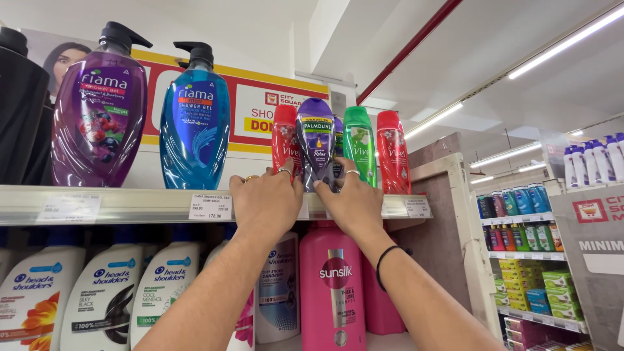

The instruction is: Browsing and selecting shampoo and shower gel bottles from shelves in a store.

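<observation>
Both my hands reach up to the top shelf [149, 205]. A dark purple shower gel bottle [316, 140] stands cap-down at the shelf's front edge. My left hand [265, 198] touches its lower left side, and my right hand [351, 198] touches its lower right side with fingers around the base. Behind it stand a red bottle [283, 140], a green bottle [359, 143] and another red bottle [392, 153]. A second purple bottle is mostly hidden behind the front one.
Large purple [101, 107] and blue [195, 120] pump bottles stand left on the same shelf, with a black one at the far left. White shampoo bottles [104, 292] and a pink bottle [335, 286] fill the shelf below. More stocked shelves [526, 253] stand at right.
</observation>
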